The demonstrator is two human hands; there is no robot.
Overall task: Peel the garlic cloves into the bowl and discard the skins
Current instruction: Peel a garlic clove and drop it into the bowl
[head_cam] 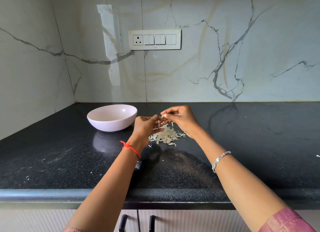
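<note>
**Head view.** A garlic clove is pinched between the thumb and fingers of the right hand. It is held just above a heap of pale skins that is spread on the black worktop. The left hand is held close beside the clove with its fingers curled; whether anything is gripped by them cannot be told. A pale pink bowl is set on the worktop just left of the hands, and a few pale pieces are faintly seen inside. A red thread is worn on the left wrist and a silver bracelet on the right.
</note>
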